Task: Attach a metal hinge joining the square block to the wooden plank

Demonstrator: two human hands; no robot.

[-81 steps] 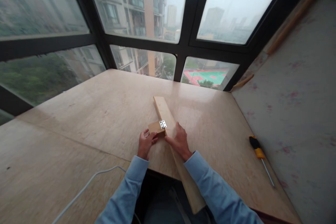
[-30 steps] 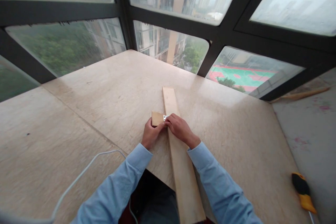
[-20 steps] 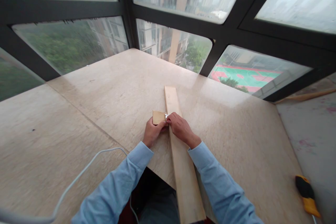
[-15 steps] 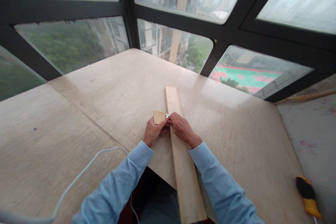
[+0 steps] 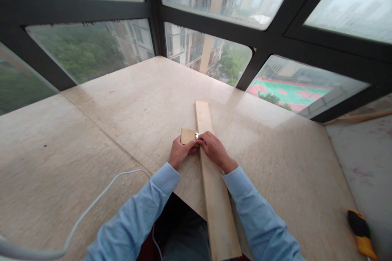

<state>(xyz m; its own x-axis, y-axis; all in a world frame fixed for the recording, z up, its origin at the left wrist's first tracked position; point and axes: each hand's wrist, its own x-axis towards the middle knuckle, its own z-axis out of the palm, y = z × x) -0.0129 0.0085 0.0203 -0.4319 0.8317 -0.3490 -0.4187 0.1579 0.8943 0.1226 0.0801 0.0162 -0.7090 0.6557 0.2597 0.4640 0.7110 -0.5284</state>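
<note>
A long wooden plank (image 5: pixel 214 195) lies on the beige stone tabletop (image 5: pixel 122 110), running from my lap toward the window. A small wooden block (image 5: pixel 187 135) sits against its left side, with a small metal hinge (image 5: pixel 197 134) across the joint. My left hand (image 5: pixel 180 153) has its fingers curled against the block's near edge. My right hand (image 5: pixel 214 150) rests on the plank with its fingertips pinched over the hinge, hiding most of it.
A yellow and black screwdriver (image 5: pixel 361 234) lies at the far right near the tabletop's edge. A white cable (image 5: pixel 92 208) curves over the left near side. Dark window frames (image 5: pixel 260 45) close the far side. A pale wall (image 5: pixel 367 151) stands on the right.
My right hand has moved up from the plank beside the hinge onto the hinge itself, covering it. The view has turned slightly left and down. In the last second the hands have barely moved.
</note>
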